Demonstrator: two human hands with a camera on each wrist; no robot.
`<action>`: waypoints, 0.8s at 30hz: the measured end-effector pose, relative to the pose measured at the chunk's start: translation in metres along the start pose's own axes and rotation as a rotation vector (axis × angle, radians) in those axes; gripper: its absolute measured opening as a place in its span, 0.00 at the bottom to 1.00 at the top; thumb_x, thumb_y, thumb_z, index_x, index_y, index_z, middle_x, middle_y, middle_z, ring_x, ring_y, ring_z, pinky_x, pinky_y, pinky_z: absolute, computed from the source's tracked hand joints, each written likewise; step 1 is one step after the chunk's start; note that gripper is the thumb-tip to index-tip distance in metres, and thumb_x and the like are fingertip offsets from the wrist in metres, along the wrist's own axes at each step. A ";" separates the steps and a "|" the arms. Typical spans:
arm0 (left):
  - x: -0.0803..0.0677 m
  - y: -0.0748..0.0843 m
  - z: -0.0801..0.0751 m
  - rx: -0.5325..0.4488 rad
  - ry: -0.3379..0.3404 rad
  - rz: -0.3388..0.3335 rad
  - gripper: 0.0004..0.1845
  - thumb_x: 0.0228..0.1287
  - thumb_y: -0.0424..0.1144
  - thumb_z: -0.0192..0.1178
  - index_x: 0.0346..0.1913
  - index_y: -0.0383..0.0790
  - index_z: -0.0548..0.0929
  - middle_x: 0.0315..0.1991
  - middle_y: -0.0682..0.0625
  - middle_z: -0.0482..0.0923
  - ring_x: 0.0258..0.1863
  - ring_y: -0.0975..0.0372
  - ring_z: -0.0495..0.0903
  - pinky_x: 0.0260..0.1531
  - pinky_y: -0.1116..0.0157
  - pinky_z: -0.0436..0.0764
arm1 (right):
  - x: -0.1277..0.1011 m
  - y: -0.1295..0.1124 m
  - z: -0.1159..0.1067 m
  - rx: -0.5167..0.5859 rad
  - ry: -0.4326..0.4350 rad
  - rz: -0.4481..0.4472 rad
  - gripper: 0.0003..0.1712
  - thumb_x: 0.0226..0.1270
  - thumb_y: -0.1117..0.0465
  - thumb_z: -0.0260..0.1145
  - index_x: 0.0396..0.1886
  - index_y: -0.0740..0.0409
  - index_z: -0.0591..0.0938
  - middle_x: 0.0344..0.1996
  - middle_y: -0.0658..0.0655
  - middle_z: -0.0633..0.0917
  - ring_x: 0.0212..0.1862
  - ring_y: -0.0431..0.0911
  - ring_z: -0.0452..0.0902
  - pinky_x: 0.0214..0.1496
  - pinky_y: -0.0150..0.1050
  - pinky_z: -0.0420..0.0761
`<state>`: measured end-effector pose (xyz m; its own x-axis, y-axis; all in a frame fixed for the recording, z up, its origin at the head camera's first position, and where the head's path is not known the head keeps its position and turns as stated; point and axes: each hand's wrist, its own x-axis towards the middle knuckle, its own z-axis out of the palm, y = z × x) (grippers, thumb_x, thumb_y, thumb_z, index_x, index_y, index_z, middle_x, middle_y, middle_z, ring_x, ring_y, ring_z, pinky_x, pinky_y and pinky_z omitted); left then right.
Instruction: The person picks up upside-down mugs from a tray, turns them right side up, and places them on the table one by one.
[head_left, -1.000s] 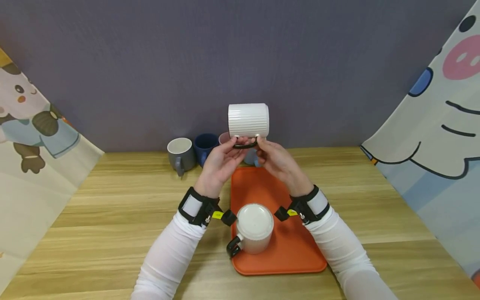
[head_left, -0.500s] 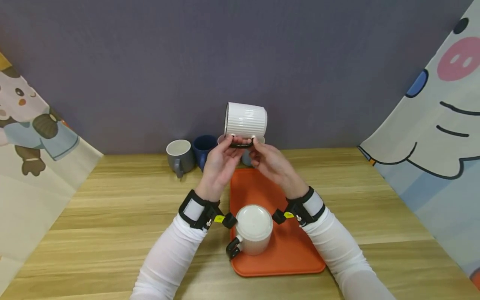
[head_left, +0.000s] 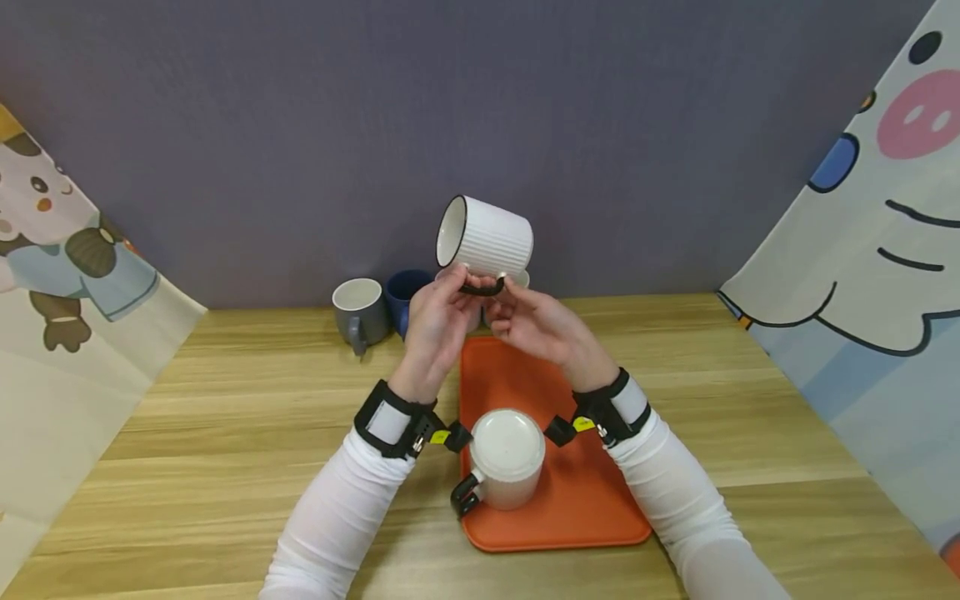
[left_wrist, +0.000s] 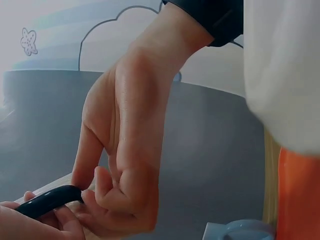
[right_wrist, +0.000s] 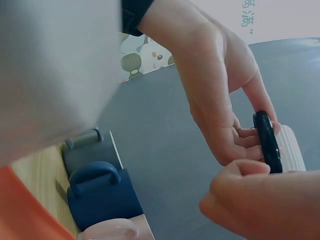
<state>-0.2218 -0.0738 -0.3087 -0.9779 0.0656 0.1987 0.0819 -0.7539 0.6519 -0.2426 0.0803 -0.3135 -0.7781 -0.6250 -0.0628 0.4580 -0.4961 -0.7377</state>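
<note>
I hold the white ribbed mug (head_left: 489, 237) in the air above the far end of the orange tray (head_left: 592, 508), my left hand (head_left: 435, 327) and right hand (head_left: 542, 329) both pinching its black handle (head_left: 482, 289); I judge I'm mid-turn, needing a steady grip next

the white ribbed mug (head_left: 487, 236) is held up in the air above the far end of the orange tray (head_left: 592, 500), lying on its side and tilted, its dark-rimmed mouth turned to the left and slightly toward the camera, its pale inside showing; its black handle (head_left: 482, 289) points downward; the left hand (head_left: 437, 327) and the right hand (head_left: 536, 327) both pinch that handle from either side, fingertips meeting just beneath the mug's fluted wall.
</note>
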 end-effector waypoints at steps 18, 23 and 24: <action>0.000 0.003 0.000 -0.065 0.006 -0.059 0.15 0.72 0.29 0.46 0.27 0.38 0.79 0.24 0.48 0.76 0.33 0.59 0.80 0.48 0.66 0.76 | 0.000 0.003 -0.002 -0.124 0.106 -0.005 0.16 0.76 0.51 0.46 0.43 0.54 0.76 0.33 0.51 0.75 0.33 0.38 0.69 0.32 0.26 0.67; 0.000 0.002 -0.002 -0.059 -0.027 -0.077 0.17 0.73 0.30 0.43 0.26 0.39 0.78 0.24 0.49 0.77 0.34 0.59 0.79 0.49 0.65 0.74 | -0.004 0.001 -0.003 -0.256 0.158 -0.034 0.16 0.76 0.50 0.45 0.49 0.55 0.71 0.40 0.52 0.79 0.39 0.40 0.77 0.40 0.29 0.74; 0.000 0.002 -0.002 -0.056 -0.030 -0.078 0.17 0.73 0.30 0.43 0.26 0.39 0.78 0.25 0.49 0.77 0.34 0.59 0.79 0.49 0.65 0.73 | -0.005 0.001 -0.003 -0.291 0.162 -0.042 0.17 0.77 0.50 0.44 0.51 0.57 0.69 0.43 0.53 0.79 0.41 0.40 0.79 0.43 0.30 0.76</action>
<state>-0.2219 -0.0764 -0.3091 -0.9747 0.1444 0.1708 -0.0062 -0.7809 0.6247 -0.2399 0.0845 -0.3158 -0.8628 -0.4919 -0.1171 0.3002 -0.3119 -0.9015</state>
